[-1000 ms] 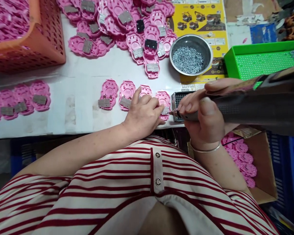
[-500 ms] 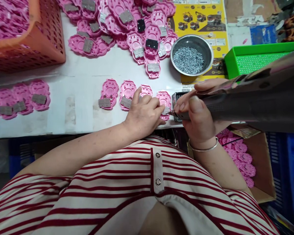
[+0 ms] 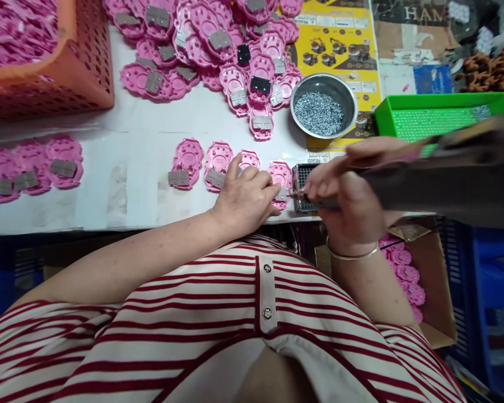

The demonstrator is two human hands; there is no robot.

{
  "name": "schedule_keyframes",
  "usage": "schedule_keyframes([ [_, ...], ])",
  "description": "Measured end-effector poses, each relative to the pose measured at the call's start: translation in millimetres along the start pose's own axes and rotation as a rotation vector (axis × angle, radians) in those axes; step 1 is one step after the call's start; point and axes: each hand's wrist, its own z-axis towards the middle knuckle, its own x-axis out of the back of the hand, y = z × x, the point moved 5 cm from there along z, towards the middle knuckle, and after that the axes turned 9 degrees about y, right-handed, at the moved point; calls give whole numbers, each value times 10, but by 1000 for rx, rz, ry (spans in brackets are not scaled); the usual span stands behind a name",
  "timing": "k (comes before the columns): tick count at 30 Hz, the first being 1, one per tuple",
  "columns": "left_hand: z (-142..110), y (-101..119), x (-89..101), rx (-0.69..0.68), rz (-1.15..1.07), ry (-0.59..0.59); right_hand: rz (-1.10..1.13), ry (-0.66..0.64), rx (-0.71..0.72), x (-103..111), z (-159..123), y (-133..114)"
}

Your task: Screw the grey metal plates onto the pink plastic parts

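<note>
My left hand (image 3: 246, 196) rests palm down on the white table, fingers stretched over a row of pink plastic pieces, its fingertips pressing the rightmost pink piece (image 3: 280, 172). My right hand (image 3: 348, 193) is wrapped round a dark electric screwdriver (image 3: 441, 179), whose tip meets that piece's grey metal plate. Two more pink pieces (image 3: 187, 158) with metal plates lie to the left in the same row. A small black gridded block (image 3: 301, 178) sits right behind the tip.
A steel bowl of screws (image 3: 322, 106) stands behind the hands. A heap of pink pieces (image 3: 218, 45) fills the far table, an orange basket (image 3: 67, 73) the far left, a green tray (image 3: 441, 112) the right. A cardboard box of pink pieces (image 3: 407, 280) sits below the table edge.
The screwdriver's body has dipped and shifted slightly; its tip stays at the rightmost pink piece. My left hand has not moved. The view has tilted a little.
</note>
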Motion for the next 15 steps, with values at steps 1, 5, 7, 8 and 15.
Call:
schedule_keyframes([
  [1, 3, 4, 1, -2, 2, -2, 61, 61, 111, 41, 56, -106],
  [5, 19, 12, -5, 0, 3, 16, 64, 230, 285, 220, 216, -238],
  [7, 23, 9, -15, -1, -4, 32, -44, 288, 277, 311, 244, -154],
  [8, 23, 7, -21, -3, -5, 39, -80, 299, 276, 348, 245, -98],
  [15, 17, 3, -16, -22, 1, 56, -108, 266, 220, 452, 217, 199],
])
